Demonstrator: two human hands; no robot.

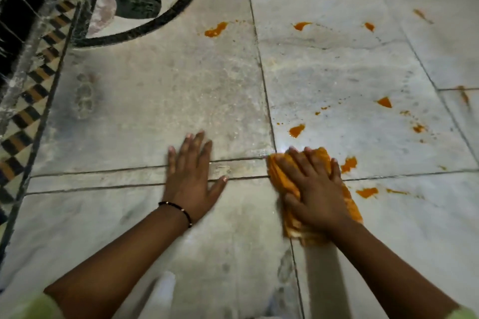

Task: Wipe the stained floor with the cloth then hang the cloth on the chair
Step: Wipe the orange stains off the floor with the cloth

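Marble floor (160,101): pale slabs, spattered with orange stains (215,29) ahead and to the right.
Cloth (285,181): orange, bunched flat on the floor, near the closest splashes.
Right hand (315,194): pressed down on the cloth, fingers straight and spread.
Left hand (191,184): flat on bare marble beside the cloth, fingers released, beaded bracelet (181,211) at the wrist.

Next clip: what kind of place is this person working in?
Probably a room in a home, seen at floor level: pale marble floor slabs, a checkered inlay border along the edge, and orange stains being wiped with a cloth.
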